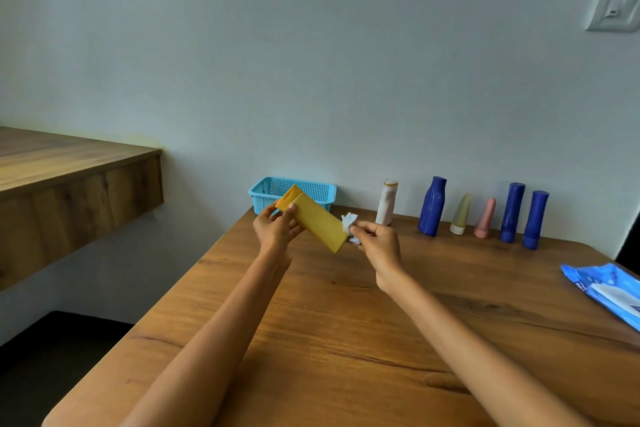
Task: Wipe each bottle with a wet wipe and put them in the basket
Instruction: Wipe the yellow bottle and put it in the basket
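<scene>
My left hand (277, 227) grips the cap end of a flat yellow bottle (320, 222), held tilted above the table. My right hand (375, 243) pinches a crumpled white wet wipe (349, 221) against the bottle's lower end. A light blue mesh basket (313, 188) stands behind the bottle at the table's far left corner. Along the wall stand a white bottle (387, 202), a dark blue bottle (432, 206), a pale yellow tube (460, 214), a pink tube (485, 218) and two more dark blue bottles (512, 212) (535, 220).
The wooden table (346, 322) ends at a left edge running diagonally, with dark floor beyond. A blue wet wipe pack (604, 288) lies at the table's right edge. A wooden shelf (69, 177) juts out from the wall at left.
</scene>
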Demonstrator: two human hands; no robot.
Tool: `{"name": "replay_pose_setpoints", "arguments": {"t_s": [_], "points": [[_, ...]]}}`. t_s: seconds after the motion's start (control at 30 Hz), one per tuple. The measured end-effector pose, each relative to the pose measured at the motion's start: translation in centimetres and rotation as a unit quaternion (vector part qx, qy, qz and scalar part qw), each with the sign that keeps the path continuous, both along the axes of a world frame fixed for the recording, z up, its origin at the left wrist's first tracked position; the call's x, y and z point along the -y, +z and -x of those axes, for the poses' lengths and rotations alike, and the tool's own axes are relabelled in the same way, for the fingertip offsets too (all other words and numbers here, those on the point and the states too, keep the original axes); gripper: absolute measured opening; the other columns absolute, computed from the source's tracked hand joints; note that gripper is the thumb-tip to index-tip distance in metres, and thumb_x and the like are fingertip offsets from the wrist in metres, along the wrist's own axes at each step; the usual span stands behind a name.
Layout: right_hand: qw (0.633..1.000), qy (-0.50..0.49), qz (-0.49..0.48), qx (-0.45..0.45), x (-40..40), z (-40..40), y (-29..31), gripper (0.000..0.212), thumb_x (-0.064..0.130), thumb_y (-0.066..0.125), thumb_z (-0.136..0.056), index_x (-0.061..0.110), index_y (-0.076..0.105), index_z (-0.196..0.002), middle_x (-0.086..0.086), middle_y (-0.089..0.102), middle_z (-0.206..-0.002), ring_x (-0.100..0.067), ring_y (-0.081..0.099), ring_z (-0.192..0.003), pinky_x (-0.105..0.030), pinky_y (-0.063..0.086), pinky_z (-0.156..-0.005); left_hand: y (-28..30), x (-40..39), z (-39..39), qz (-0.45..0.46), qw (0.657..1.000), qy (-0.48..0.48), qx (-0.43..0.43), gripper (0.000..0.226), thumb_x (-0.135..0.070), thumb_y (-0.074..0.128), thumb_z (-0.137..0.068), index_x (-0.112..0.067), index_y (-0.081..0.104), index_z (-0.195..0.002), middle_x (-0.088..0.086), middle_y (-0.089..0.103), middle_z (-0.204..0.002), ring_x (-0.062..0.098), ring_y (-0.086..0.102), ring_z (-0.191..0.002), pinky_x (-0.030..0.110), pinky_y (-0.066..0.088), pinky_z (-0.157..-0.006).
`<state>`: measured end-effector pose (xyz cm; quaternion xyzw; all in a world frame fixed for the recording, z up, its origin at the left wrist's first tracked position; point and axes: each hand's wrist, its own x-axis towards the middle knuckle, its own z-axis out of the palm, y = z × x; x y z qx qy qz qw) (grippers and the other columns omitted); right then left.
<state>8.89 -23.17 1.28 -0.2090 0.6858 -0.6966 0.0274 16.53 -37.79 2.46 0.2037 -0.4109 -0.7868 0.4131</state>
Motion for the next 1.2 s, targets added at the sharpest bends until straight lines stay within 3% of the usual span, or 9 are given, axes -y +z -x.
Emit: {"name": "replay_pose_setpoints", "arguments": {"t_s": [0.17,0.37,0.53,0.63,0.73,0.8,0.9,1.03,1.2], "points": [[0.969,-0.03,-0.148,-0.194,1.6,-1.7,-1.1,0.019,0.014,0.066,-0.084,0.01,0.072,-0.102,-0.002,0.068,-0.098,-0.008,0.057,-0.087,-0.013,0.04,-0.069,-0.1,-0.1,-0.3,-0.044,0.997,0.064,-0.016,0.04,-0.004,0.061,-0.09,-0.001,0.046,-0.126,0.022,0.058,-0.121,0.034,0.064,-0.103,0.028,0.056,-0.059],[0.956,0.107,-0.225,-0.154,0.6,-1.8,-1.8,0.02,0.019,0.066,-0.084,0.017,0.071,-0.104,0.005,0.068,-0.104,-0.005,0.059,-0.093,-0.012,0.042,-0.071,-0.1,0.0,-0.6,-0.043,0.995,0.086,-0.015,0.037,-0.004,0.061,-0.09,-0.003,0.047,-0.124,0.021,0.056,-0.123,0.034,0.061,-0.109,0.035,0.054,-0.072],[0.975,0.033,-0.166,-0.144,-2.2,-0.3,-1.4,0.022,0.012,0.067,-0.083,0.017,0.07,-0.104,0.004,0.069,-0.103,-0.006,0.062,-0.091,-0.025,0.052,-0.084,0.0,0.0,-0.6,0.012,0.997,0.079,-0.011,0.034,-0.008,0.061,-0.09,-0.008,0.049,-0.122,0.018,0.057,-0.121,0.032,0.062,-0.108,0.028,0.055,-0.066],[0.975,0.012,-0.149,-0.166,-3.9,0.8,-1.0,0.019,0.009,0.071,-0.079,0.017,0.071,-0.096,0.007,0.068,-0.095,-0.005,0.062,-0.087,-0.018,0.052,-0.078,0.0,-0.1,-0.6,0.047,0.997,0.055,-0.017,0.04,-0.009,0.061,-0.09,-0.004,0.047,-0.127,0.019,0.056,-0.122,0.033,0.061,-0.108,0.03,0.057,-0.068],[0.954,0.021,-0.193,-0.228,-4.9,1.1,-1.0,0.023,0.008,0.073,-0.076,0.017,0.066,-0.096,0.012,0.062,-0.084,-0.002,0.058,-0.078,-0.007,0.046,-0.064,0.0,-0.4,-0.6,0.06,0.997,0.035,-0.024,0.036,-0.008,0.061,-0.09,-0.005,0.049,-0.124,0.018,0.059,-0.118,0.03,0.063,-0.102,0.027,0.059,-0.063],[0.94,0.01,-0.225,-0.256,-5.4,1.4,-1.3,0.025,0.009,0.074,-0.076,0.016,0.067,-0.099,0.005,0.061,-0.087,-0.003,0.056,-0.075,-0.007,0.045,-0.062,0.0,-0.5,-0.6,0.07,0.997,0.028,-0.025,0.036,-0.009,0.061,-0.09,-0.005,0.049,-0.124,0.017,0.059,-0.117,0.03,0.063,-0.104,0.027,0.059,-0.064],[0.923,-0.005,-0.263,-0.28,-5.7,1.6,-1.9,0.02,0.012,0.071,-0.08,0.014,0.07,-0.099,0.002,0.06,-0.094,-0.001,0.053,-0.075,-0.008,0.043,-0.062,0.3,-0.9,-0.8,0.09,0.995,0.019,-0.026,0.041,-0.01,0.061,-0.09,-0.003,0.047,-0.128,0.019,0.057,-0.123,0.033,0.06,-0.11,0.034,0.058,-0.074],[0.923,0.003,-0.262,-0.282,-5.6,1.6,-1.8,0.012,0.013,0.069,-0.081,0.015,0.071,-0.093,0.007,0.056,-0.093,-0.002,0.055,-0.08,-0.007,0.043,-0.063,0.9,-1.0,-0.8,0.115,0.993,0.016,-0.01,0.034,-0.009,0.061,-0.091,-0.008,0.05,-0.123,0.018,0.057,-0.124,0.031,0.06,-0.111,0.03,0.056,-0.07],[0.864,0.063,-0.385,-0.318,-5.9,1.9,-1.0,0.015,0.021,0.068,-0.083,0.023,0.069,-0.098,0.008,0.063,-0.106,-0.004,0.053,-0.093,-0.02,0.043,-0.077,1.3,-1.3,-0.6,0.177,0.984,0.017,0.026,0.039,-0.01,0.063,-0.089,-0.01,0.05,-0.126,0.015,0.054,-0.125,0.027,0.058,-0.109,0.027,0.054,-0.068]]}}
